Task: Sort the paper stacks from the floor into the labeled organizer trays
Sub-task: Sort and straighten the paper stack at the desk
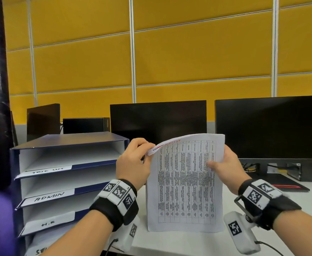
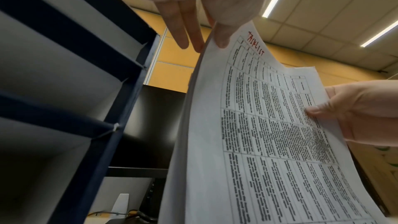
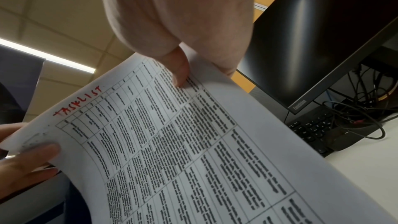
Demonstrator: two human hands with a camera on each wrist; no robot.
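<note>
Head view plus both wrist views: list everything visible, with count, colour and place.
paper stack: one, white, red TASKLIST heading, held upright over the desk
organizer trays: several, navy and white, labels ADMIN and H.R legible, left
monitors: three, black, along the back
keyboard: one, black, under the right monitor
desk: one, white
wall panels: yellow, behind
left hand: pinches the stack's top left corner
right hand: grips its right edge

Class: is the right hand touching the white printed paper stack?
Touching. Right wrist view: the right hand presses its thumb onto the white printed paper stack.
</note>
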